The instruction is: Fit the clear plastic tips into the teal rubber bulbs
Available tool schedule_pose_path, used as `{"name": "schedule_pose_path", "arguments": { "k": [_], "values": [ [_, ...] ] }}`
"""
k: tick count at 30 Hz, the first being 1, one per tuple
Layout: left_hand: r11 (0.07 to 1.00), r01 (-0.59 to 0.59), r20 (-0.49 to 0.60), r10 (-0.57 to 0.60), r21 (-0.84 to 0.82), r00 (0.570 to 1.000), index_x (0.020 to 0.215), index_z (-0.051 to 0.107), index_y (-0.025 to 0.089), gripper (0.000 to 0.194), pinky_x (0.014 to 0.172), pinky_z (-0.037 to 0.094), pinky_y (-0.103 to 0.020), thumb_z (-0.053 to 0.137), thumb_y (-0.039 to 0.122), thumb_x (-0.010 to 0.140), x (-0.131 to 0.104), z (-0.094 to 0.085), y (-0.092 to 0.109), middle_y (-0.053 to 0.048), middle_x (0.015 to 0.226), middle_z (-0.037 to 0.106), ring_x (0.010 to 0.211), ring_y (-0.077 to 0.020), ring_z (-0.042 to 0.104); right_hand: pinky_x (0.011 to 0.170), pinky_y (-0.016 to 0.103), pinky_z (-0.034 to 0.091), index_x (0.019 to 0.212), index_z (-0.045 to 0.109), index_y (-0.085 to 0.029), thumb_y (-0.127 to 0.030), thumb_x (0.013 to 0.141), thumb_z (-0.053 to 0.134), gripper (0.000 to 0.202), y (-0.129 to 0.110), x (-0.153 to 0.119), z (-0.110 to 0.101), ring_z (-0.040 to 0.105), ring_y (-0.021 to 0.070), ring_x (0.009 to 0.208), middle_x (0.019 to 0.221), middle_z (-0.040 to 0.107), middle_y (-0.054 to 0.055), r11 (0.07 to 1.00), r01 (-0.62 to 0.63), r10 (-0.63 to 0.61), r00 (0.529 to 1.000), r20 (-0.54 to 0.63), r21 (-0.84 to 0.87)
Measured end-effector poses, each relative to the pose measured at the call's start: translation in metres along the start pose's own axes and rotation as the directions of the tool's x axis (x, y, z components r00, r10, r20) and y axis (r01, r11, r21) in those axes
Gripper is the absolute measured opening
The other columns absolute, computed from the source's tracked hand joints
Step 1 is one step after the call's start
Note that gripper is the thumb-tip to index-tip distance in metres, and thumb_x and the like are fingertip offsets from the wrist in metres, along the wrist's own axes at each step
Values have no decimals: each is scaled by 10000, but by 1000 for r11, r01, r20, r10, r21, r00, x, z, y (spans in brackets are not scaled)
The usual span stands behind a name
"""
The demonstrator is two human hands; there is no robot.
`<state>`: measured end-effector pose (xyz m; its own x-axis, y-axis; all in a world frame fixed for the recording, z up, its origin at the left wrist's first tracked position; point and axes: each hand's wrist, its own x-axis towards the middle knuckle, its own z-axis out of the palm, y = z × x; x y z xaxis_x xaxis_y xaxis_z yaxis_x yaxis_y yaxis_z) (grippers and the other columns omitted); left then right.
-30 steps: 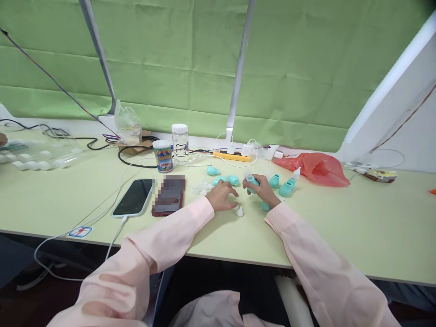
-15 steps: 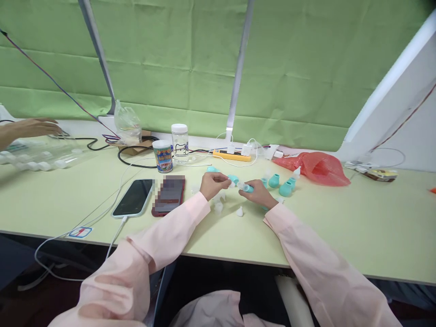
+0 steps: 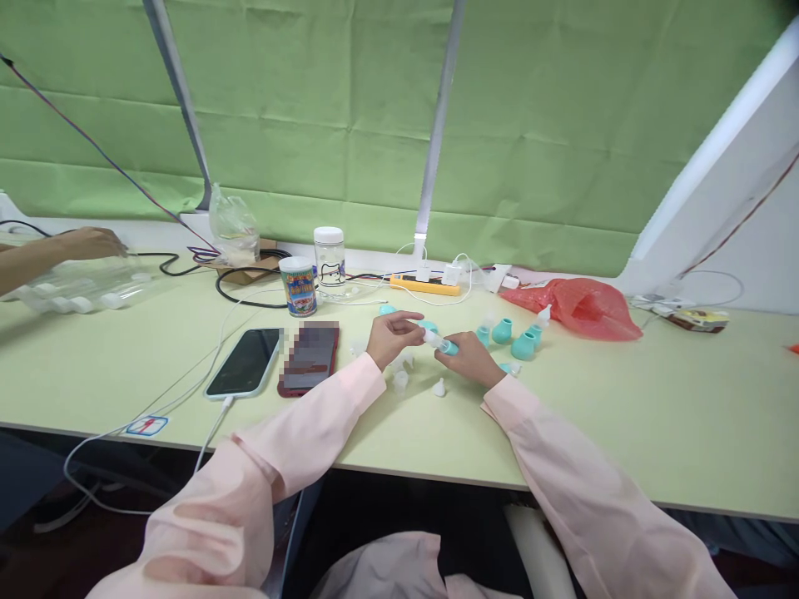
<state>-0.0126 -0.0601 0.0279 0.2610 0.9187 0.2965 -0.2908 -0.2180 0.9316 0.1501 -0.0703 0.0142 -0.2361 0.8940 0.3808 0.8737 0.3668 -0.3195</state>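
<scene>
1. Left hand (image 3: pixel 394 335) and right hand (image 3: pixel 469 358) have drawn together since half a second ago; their pieces now meet end to end. At far left, another person's hand (image 3: pixel 93 243) has shifted right, above clear tubes (image 3: pixel 93 291).
2. Left fingers pinch a white tip (image 3: pixel 431 337); the right hand grips a teal bulb (image 3: pixel 450 348) just above the table (image 3: pixel 624 416), between both hands. Whether the pieces are joined, I cannot tell.
3. Both sleeves cross the table's front edge. Tabletop stretches rightward from the right sleeve.
4. Counted: four teal bulbs (image 3: pixel 523 347) behind the right hand, one partly hidden beside its wrist, two behind the left; one loose white nozzle (image 3: pixel 439 388) near the front; two phones (image 3: pixel 243 362) at left.
5. Containers: a lidded jar (image 3: pixel 330 270), a printed cup (image 3: pixel 300 289), a red bag (image 3: pixel 587 309). Their contents are unclear.
</scene>
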Motion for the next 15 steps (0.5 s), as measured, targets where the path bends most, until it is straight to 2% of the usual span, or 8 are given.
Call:
{"name": "schedule_pose_path", "arguments": {
  "k": [5, 8, 15],
  "values": [
    [999, -39, 37, 38, 35, 999, 741, 605, 84, 337, 667, 478, -282, 704, 223, 450, 3, -3, -3, -39, 659, 612, 633, -131, 575, 434, 209, 234, 481, 464, -155, -307, 635, 435, 218, 2, 1, 1, 347, 89, 450, 448, 436, -3, 999, -37, 36, 999, 31, 19],
    [999, -21, 50, 19, 50, 999, 716, 596, 89, 334, 678, 471, -288, 711, 226, 434, 4, -4, -5, -56, 691, 629, 657, -145, 584, 449, 214, 238, 482, 476, -154, -298, 645, 434, 222, 0, 0, -1, 365, 95, 470, 467, 462, 10, 999, -29, 30, 999, 41, -27],
    [991, 16, -15, -15, 131, 1000, 663, 600, 89, 325, 591, 468, -272, 722, 244, 405, 6, -5, -8, -43, 587, 624, 567, -145, 580, 466, 232, 236, 542, 541, -143, -306, 654, 449, 217, -6, -3, 3, 443, 124, 517, 543, 543, 68, 982, -79, 83, 996, 19, -173]
  ]
}}
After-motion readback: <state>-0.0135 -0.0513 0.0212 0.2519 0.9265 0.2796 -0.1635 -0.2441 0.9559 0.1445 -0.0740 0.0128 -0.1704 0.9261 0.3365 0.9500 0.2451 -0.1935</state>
